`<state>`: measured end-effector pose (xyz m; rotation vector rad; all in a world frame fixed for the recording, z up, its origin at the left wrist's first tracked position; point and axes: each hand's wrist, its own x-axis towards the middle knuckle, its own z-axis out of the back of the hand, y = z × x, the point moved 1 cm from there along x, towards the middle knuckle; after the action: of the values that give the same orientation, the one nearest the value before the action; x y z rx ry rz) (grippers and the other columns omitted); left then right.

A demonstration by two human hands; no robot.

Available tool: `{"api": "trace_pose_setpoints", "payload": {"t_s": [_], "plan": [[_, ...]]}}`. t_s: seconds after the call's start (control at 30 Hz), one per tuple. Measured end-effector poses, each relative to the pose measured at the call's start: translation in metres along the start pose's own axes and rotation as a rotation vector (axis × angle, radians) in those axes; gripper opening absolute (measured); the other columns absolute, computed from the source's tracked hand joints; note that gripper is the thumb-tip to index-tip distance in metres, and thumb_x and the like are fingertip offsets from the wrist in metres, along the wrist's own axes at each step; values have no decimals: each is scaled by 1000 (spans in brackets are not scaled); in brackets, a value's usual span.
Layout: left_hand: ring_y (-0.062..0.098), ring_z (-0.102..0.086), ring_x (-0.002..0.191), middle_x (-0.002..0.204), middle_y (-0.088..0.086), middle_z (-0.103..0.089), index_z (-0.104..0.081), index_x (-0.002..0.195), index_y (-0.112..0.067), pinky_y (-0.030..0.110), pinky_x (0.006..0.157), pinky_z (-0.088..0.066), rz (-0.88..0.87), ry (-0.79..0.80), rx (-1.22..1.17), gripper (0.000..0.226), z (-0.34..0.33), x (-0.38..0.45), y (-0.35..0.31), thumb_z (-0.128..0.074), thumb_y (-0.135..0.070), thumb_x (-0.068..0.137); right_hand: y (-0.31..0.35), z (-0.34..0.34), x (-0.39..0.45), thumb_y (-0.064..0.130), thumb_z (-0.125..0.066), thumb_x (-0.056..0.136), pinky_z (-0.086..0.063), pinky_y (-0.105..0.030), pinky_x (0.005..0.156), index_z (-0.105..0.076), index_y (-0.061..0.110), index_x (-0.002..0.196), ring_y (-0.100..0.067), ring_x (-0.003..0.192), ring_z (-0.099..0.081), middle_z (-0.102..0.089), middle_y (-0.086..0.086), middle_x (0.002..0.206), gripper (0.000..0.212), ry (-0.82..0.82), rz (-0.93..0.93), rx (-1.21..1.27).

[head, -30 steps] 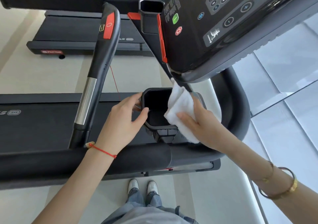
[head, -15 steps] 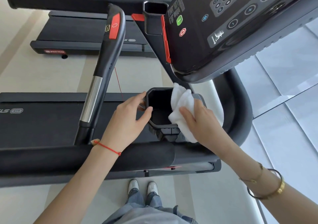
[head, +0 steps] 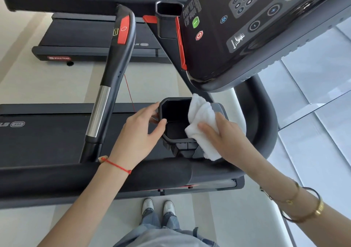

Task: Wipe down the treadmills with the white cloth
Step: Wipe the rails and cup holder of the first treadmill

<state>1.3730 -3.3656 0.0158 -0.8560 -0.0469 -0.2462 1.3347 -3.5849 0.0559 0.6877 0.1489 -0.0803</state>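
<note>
The white cloth (head: 201, 112) lies bunched over the right rim of the treadmill's black cup holder (head: 173, 133). My right hand (head: 226, 138) holds the cloth there, thumb across its top, and a tail of cloth hangs below the hand. My left hand (head: 138, 133) grips the cup holder's left rim, with the thumb on the edge and the fingers round the outside. The treadmill's console (head: 247, 28) with its buttons hangs just above the cloth.
A black and silver handrail (head: 117, 57) with a red pad slants up on the left. A padded front bar (head: 76, 176) runs across below my wrists, the belt deck (head: 47, 136) behind it. A second treadmill (head: 85, 34) stands beyond. Glass panels (head: 313, 114) lie on the right.
My right hand has shifted the cloth only slightly along the cup holder's right rim. My left hand keeps the same hold on the left rim.
</note>
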Motion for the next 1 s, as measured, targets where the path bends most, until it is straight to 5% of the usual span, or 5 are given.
{"api": "trace_pose_setpoints", "payload": {"t_s": [0.3,0.5,0.6,0.8,1.0], "plan": [[0,-58,92,108,-12,-62,-56,139,-18,18,89,-46,1,-32,-29,40,1,0,0,-51,-26,100,-3,12,-9,58,-35,96,-28,-17,108,-49,15,137,-11,129,-45,-55,4,135,61,177,552,-289],[7,-60,112,126,1,-65,-55,140,-15,6,96,-37,34,-19,-35,40,2,0,0,-39,-26,105,30,-28,12,56,-30,91,-45,-45,89,-61,10,106,-29,92,-60,-66,-8,97,57,221,588,-462],[-6,-57,81,105,-2,-65,-55,140,-14,-2,79,-34,33,-27,-24,40,2,-1,-1,-42,-27,104,24,-22,7,50,-38,93,-47,-38,75,-51,18,106,-25,73,-62,-66,-3,79,37,111,710,-487],[4,-62,95,111,-12,-63,-54,142,-19,19,91,-46,31,-29,-41,41,2,-1,-2,-44,-31,103,-15,14,18,47,-44,99,-39,-25,91,-67,8,94,-24,85,-61,-66,-4,88,46,186,846,-509],[-5,-58,84,108,-14,-61,-54,140,-18,2,81,-40,18,-29,-22,42,1,0,-2,-44,-31,102,27,-33,14,30,-55,90,-46,-41,57,-32,27,85,-26,48,-52,-54,-1,54,23,-49,834,-363]]}}
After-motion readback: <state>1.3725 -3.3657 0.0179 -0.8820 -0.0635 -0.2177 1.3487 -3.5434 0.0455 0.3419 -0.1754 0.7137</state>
